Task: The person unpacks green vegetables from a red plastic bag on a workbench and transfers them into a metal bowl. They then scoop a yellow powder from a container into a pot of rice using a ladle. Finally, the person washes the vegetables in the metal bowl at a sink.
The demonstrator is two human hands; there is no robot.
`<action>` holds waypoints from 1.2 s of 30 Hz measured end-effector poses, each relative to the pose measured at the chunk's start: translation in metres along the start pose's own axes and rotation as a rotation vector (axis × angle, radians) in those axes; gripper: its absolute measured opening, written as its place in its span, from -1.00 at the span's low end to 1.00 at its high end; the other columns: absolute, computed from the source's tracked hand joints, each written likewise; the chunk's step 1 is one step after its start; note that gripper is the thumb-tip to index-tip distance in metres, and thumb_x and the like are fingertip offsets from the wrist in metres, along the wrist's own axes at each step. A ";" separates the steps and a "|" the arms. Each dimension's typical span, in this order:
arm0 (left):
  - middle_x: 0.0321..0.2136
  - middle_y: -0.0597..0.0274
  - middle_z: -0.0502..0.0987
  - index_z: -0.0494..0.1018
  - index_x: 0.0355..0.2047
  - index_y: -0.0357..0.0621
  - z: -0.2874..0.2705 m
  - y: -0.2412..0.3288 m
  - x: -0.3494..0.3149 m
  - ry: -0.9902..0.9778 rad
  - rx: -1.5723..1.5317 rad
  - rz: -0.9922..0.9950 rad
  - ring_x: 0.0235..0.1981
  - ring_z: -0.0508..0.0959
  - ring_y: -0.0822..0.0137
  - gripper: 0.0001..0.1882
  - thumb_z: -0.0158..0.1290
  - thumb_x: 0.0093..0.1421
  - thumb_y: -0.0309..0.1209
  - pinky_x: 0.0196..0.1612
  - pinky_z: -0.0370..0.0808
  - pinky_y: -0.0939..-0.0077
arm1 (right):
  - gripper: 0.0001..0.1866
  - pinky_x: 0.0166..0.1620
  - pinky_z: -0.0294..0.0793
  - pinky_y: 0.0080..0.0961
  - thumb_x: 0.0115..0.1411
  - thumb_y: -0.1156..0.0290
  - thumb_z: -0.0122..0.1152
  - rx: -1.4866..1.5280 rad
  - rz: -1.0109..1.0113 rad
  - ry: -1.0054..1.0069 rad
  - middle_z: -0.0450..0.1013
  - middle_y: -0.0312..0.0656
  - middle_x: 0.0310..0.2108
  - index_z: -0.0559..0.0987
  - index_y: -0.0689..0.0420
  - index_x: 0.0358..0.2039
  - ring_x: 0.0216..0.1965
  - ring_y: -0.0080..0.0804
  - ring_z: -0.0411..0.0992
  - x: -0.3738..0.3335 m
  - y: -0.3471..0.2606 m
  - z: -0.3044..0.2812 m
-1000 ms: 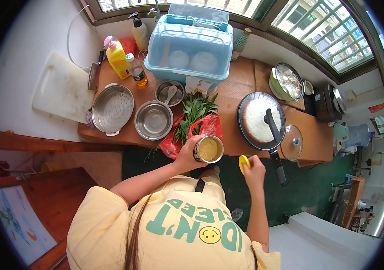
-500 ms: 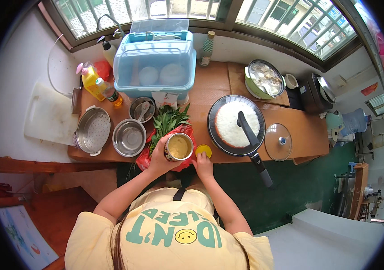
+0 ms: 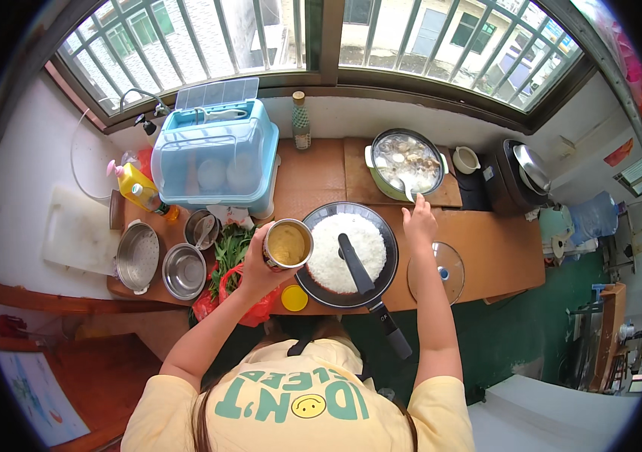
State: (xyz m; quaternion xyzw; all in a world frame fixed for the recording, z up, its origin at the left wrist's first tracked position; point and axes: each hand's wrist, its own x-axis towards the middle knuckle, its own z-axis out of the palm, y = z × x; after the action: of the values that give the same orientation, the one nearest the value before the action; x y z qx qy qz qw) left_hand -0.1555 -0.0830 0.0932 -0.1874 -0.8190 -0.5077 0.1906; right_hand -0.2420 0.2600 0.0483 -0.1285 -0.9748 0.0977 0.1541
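Note:
My left hand [image 3: 258,265] is wrapped round an open can [image 3: 288,245] of yellowish powder, tilted so its mouth shows, just left of the pan. My right hand [image 3: 419,222] reaches out over the counter with fingers stretched, its fingertips at the handle end of a white spoon [image 3: 407,190]. That spoon leans in a green pot [image 3: 374,177] of cloudy soup with pale pieces; whether the fingers touch it I cannot tell. A round yellow lid [image 3: 294,297] lies at the counter's front edge. Between my arms stands a black pan [image 3: 391,264] heaped with white rice-like grains, a black-handled utensil [image 3: 355,264] across it.
Under my right forearm lies a glass lid [image 3: 452,280]. Leafy greens [image 3: 232,250] in a red bag [image 3: 259,309], metal bowls [image 3: 184,273] and a colander [image 3: 138,256] stand left. Behind are a blue dish box [image 3: 215,166], bottles and a dark cooker [image 3: 513,181].
My right hand has let go of the yellow lid and moved right and forward to the soup pot. The left hand still holds the can, now nearer the pan. The view has shifted.

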 end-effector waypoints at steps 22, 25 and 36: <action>-0.09 0.03 0.36 0.18 0.06 -0.10 0.076 0.041 0.089 -0.107 0.361 0.313 -0.04 0.38 0.00 -0.11 0.34 -0.35 -0.39 0.04 0.27 0.07 | -0.85 -0.33 0.41 -0.34 0.07 0.48 0.13 0.412 -0.286 0.217 0.47 -0.21 -0.48 0.57 0.10 -0.31 -0.40 -0.22 0.43 0.037 0.104 0.025; -0.11 0.06 0.37 0.19 0.06 -0.10 0.082 0.041 0.096 -0.135 0.359 0.234 -0.05 0.38 0.01 -0.11 0.34 -0.36 -0.39 0.05 0.26 0.06 | -0.84 -0.32 0.41 -0.32 0.05 0.50 0.14 0.399 -0.280 0.157 0.45 -0.21 -0.48 0.57 0.10 -0.31 -0.40 -0.21 0.44 0.032 0.106 0.029; -0.10 0.06 0.35 0.19 0.07 -0.10 0.090 0.035 0.102 -0.198 0.400 0.276 -0.05 0.37 0.02 -0.10 0.33 -0.36 -0.39 0.07 0.25 0.01 | -0.74 -0.27 0.43 -0.32 0.00 0.46 0.18 0.319 -0.260 0.028 0.45 -0.19 -0.42 0.51 0.10 -0.23 -0.35 -0.19 0.44 0.028 0.106 0.036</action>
State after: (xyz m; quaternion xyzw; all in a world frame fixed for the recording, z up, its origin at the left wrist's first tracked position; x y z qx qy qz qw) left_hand -0.2365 0.0240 0.1337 -0.3046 -0.8846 -0.2839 0.2100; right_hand -0.2560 0.3627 -0.0016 0.0231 -0.9532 0.2282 0.1971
